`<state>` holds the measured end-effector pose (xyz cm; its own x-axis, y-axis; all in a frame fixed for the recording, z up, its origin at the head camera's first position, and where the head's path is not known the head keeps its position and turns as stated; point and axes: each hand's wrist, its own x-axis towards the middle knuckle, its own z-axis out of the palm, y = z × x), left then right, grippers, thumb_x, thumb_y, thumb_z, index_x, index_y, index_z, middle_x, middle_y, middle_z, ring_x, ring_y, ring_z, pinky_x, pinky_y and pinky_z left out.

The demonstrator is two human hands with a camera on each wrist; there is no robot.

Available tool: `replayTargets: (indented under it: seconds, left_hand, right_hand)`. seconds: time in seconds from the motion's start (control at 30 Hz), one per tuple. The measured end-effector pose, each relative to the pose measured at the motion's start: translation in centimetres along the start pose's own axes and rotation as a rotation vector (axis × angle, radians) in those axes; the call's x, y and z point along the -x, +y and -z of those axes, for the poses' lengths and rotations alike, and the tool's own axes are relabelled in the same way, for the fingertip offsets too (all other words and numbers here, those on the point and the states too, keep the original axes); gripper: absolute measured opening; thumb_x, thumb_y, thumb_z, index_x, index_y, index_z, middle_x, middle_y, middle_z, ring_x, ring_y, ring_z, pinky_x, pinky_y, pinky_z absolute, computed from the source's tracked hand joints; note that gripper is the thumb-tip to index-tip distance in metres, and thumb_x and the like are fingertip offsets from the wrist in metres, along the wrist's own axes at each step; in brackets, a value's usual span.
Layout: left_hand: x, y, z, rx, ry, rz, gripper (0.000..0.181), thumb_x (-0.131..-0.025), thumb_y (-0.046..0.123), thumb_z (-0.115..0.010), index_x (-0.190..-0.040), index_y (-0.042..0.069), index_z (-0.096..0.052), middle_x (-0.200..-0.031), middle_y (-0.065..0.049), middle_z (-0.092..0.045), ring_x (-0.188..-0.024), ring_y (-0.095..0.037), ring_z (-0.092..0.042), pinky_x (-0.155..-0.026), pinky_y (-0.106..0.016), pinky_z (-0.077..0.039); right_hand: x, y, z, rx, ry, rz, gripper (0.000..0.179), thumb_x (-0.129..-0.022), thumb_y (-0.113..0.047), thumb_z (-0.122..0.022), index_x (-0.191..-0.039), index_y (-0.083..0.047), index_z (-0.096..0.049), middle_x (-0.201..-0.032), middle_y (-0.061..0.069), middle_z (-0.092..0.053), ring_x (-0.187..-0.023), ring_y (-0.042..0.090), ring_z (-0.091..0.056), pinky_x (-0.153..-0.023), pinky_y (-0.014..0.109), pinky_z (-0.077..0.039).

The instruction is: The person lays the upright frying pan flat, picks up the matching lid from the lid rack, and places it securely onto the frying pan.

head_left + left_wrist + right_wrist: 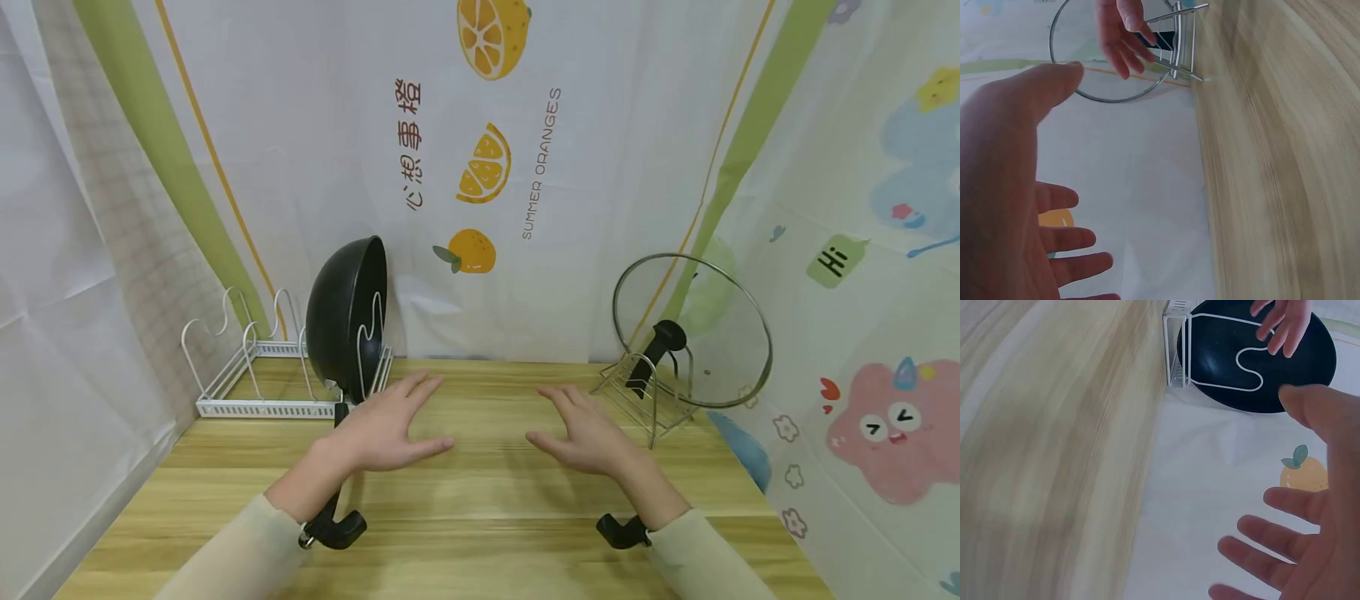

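Observation:
Both hands hover over the wooden table, palms facing each other, with nothing in them. My left hand (382,425), its fingers extended and thumb apart, is nearest the black wok (330,317). That wok stands on its side in a white rack (262,409), and the left hand and forearm hide part of its handle. Across from it, my right hand (588,433) also has its fingers spread. Beside that hand, a glass lid (767,333) with a metal rim and black knob leans upright in a small wire stand (654,408).
The wooden table (480,517) runs back to a white cloth (480,308) printed with oranges. White curtain hangs at the left, and a cartoon-printed cloth (825,333) at the right. Black camera mounts (621,531) sit at both wrists.

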<state>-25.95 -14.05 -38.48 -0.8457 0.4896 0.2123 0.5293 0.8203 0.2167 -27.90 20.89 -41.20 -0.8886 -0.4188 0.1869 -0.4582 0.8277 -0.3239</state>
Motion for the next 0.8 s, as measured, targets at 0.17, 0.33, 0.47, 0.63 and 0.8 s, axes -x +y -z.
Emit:
replayTargets:
  seconds: [0.17,0.33,0.47,0.63,0.8]
  left_hand:
    - [0.3,-0.3,0.2,0.072,0.054,0.023,0.088,-0.089,0.076,-0.054,-0.158,0.022,-0.038,-0.155,-0.006,-0.046,-0.135,-0.032,-0.053,-0.106,-0.053,-0.049]
    - [1.0,-0.8,0.7,0.141,0.094,0.05,0.082,-0.092,0.073,-0.054,-0.155,0.021,-0.044,-0.152,-0.007,-0.049,-0.134,-0.031,-0.054,-0.105,-0.054,-0.049]
    - [1.7,-1.3,1.3,0.216,0.113,0.067,0.078,-0.093,0.07,-0.055,-0.153,0.02,-0.047,-0.15,-0.004,-0.05,-0.131,-0.028,-0.057,-0.103,-0.052,-0.05]
    - [2.6,-2.3,2.0,0.295,0.148,0.068,0.071,-0.096,0.06,-0.059,-0.15,0.016,-0.049,-0.145,-0.004,-0.053,-0.125,-0.028,-0.059,-0.099,-0.052,-0.051]
    - [3.7,-3.5,2.9,0.315,0.172,0.075,0.064,-0.099,0.052,-0.059,-0.152,0.017,-0.047,-0.148,-0.006,-0.052,-0.121,-0.027,-0.059,-0.096,-0.052,-0.052]
  right_hand:
    - [-0.4,0.2,-0.9,-0.155,0.065,-0.026,0.068,-0.095,-0.064,-0.058,-0.149,-0.023,-0.049,-0.143,0.0,-0.055,-0.125,0.024,-0.057,-0.1,0.051,-0.05]
    - [-1.1,0.0,-2.2,-0.299,0.08,-0.035,0.06,-0.096,-0.057,-0.061,-0.144,-0.021,-0.053,-0.136,-0.001,-0.06,-0.118,0.022,-0.062,-0.097,0.047,-0.053]
    - [-1.7,-0.4,-2.9,-0.423,0.063,-0.044,0.058,-0.097,-0.054,-0.062,-0.143,-0.019,-0.055,-0.135,0.001,-0.061,-0.116,0.021,-0.063,-0.1,0.047,-0.052]
    - [-2.5,-1.1,-3.5,-0.511,0.045,-0.049,0.053,-0.098,-0.053,-0.061,-0.14,-0.022,-0.057,-0.131,-0.003,-0.063,-0.116,0.017,-0.063,-0.099,0.043,-0.053]
    - [-3.4,-2.1,-4.1,-0.609,0.0,-0.064,0.046,-0.099,-0.05,-0.061,-0.137,-0.025,-0.059,-0.125,-0.005,-0.064,-0.112,0.017,-0.061,-0.091,0.04,-0.054]
